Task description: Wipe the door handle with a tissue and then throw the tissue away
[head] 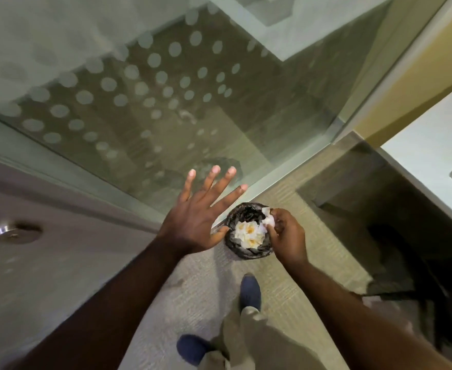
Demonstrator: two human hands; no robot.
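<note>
Right hand (286, 233) pinching tissue (269, 218) over bin (246, 251), left hand (195, 209) splayed empty; wiping presumably done, drop pending.

Indoor light is dim and warm, with a greenish cast. The glass wall (166, 108) carries soft reflections, its frosted dots smeared by motion blur toward the upper left. Wide-angle distortion bends the straight edges near the borders. Deep shadow fills the space under the desk (433, 145) at right.
</note>
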